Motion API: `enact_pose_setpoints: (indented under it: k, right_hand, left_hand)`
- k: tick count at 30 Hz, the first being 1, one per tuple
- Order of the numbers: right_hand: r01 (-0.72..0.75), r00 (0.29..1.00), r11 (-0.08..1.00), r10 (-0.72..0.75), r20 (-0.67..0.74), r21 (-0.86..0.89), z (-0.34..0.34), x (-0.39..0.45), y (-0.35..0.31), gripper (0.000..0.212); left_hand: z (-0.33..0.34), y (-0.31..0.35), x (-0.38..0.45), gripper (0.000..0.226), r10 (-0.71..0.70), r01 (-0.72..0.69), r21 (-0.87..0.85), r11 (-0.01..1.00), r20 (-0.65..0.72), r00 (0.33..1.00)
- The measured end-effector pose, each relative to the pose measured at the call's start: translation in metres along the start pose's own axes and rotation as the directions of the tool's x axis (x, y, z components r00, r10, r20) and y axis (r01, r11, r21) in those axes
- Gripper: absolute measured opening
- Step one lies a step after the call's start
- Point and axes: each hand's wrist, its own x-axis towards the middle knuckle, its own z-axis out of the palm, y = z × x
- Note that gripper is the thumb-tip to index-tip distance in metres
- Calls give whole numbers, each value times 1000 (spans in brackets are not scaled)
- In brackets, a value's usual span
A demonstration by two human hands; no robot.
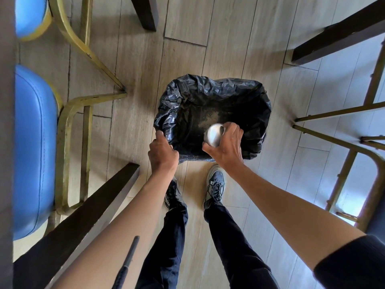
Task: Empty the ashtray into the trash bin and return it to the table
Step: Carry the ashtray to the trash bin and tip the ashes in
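A trash bin point(214, 86) lined with a black plastic bag stands on the wooden floor in front of my feet. Ash and grit lie at its bottom. My right hand point(228, 146) holds a round silver ashtray point(214, 134) turned upside down over the near side of the bin's opening. My left hand point(162, 150) grips the bag's rim at the bin's near left corner.
Blue padded chairs point(34, 142) with gold metal frames stand at the left, and more gold chair legs point(341, 113) at the right. Dark table legs point(337, 38) rise around the bin. My two shoes point(215, 184) are just behind it.
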Motion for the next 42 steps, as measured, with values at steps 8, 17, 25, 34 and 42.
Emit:
enact_pose_setpoints:
  k: [8, 17, 25, 34, 42]
  right_hand:
    - [0, 1000, 1000, 0, -11, 13, 1, -4, 0, 84]
    - [4, 999, 999, -3, -32, 36, -1, -5, 5, 85]
    - [-41, 999, 994, 43, -15, 103, -3, -9, 9, 77]
    - [-107, 984, 886, 161, -83, 451, -41, -10, 15, 54]
    - [-559, 807, 45, 261, 531, 828, -64, -29, 20, 51]
  left_hand:
    - [1, -1, 1, 37, -9, 9, -3, 1000, -3, 1000]
    - [4, -3, 2, 37, -1, 1, -12, 1000, -12, 1000]
    - [8, -9, 0, 34, -2, 1, -26, 1000, -23, 1000]
    - [13, -16, -2, 38, 30, -33, -30, 999, -81, 996]
    - [9, -20, -33, 49, 109, -100, 65, 993, -151, 983]
